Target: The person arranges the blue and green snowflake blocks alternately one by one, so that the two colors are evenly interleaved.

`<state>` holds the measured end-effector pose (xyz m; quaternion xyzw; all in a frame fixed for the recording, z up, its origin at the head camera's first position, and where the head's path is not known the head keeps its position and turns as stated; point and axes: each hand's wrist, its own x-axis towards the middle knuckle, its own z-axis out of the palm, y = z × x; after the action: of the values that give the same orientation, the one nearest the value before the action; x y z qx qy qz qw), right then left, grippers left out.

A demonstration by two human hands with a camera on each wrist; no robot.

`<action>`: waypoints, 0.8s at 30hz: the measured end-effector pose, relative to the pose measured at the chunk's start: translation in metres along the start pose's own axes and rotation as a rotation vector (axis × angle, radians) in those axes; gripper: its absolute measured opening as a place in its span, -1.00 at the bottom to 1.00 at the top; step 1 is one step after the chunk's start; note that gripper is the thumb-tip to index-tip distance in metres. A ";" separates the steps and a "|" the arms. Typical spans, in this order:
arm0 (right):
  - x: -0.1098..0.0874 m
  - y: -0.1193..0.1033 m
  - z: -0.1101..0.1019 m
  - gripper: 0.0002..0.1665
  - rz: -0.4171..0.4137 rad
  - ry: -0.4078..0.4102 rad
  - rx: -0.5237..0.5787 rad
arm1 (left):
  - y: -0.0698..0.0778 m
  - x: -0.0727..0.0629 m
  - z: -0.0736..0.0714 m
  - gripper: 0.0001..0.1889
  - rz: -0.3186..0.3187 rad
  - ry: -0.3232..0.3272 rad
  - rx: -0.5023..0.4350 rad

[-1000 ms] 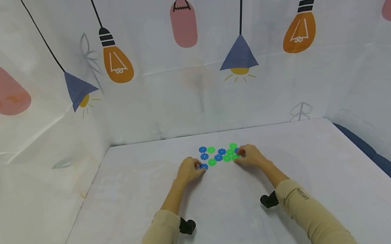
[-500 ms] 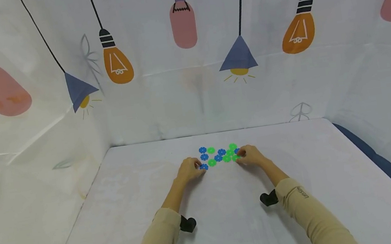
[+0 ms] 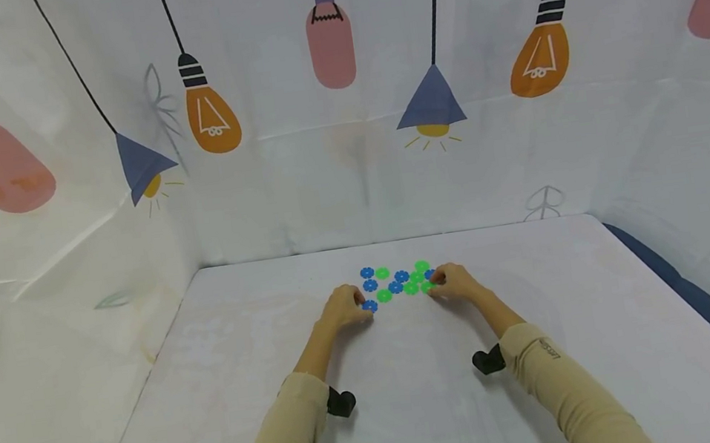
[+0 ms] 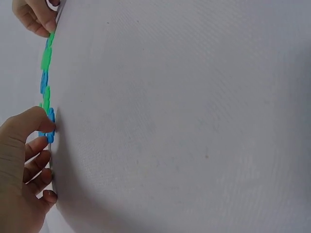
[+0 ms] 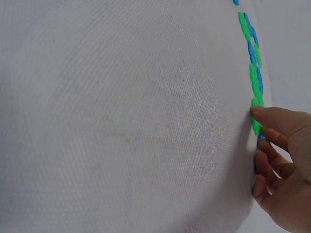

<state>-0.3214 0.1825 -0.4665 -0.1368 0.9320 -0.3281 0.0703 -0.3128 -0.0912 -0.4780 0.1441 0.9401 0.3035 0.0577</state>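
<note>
Flat blue and green flower-shaped plastic discs lie in a loose cluster near the table's far side. At the cluster's near left corner, my left hand (image 3: 343, 307) pinches a blue flower-shaped disc (image 4: 51, 115) between thumb and fingers. On the right side, the thumb and index finger of my right hand (image 3: 454, 282) hold a green flower-shaped disc (image 5: 255, 124), partly covered by them. A blue disc (image 3: 429, 274) sits beside those fingertips, partly hidden. Between the hands are more discs, among them a blue one (image 3: 395, 287) and a green one (image 3: 384, 296).
The white-covered table (image 3: 420, 407) extends toward me, under both forearms. A white sheet (image 3: 324, 188) printed with lamps and bulbs stands behind and at the sides. Dark blue material (image 3: 695, 296) runs along the table's right edge.
My left hand has drawn its blue disc slightly toward me, widening the gap to the blue disc beyond it. The right hand stays in place.
</note>
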 end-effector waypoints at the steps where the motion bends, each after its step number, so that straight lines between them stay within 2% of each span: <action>1: 0.000 0.000 0.000 -0.62 0.009 -0.004 0.006 | 0.000 0.000 0.000 -0.72 0.007 0.001 0.005; 12: 0.001 0.001 0.004 -0.62 0.072 0.002 0.021 | 0.001 0.002 -0.002 -0.72 0.046 -0.028 0.058; 24: -0.004 0.001 0.004 -0.64 0.030 0.029 0.026 | -0.006 0.000 -0.001 -0.72 0.096 -0.006 0.026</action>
<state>-0.3165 0.1819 -0.4699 -0.1171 0.9306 -0.3410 0.0635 -0.3140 -0.0964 -0.4812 0.1909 0.9358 0.2932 0.0441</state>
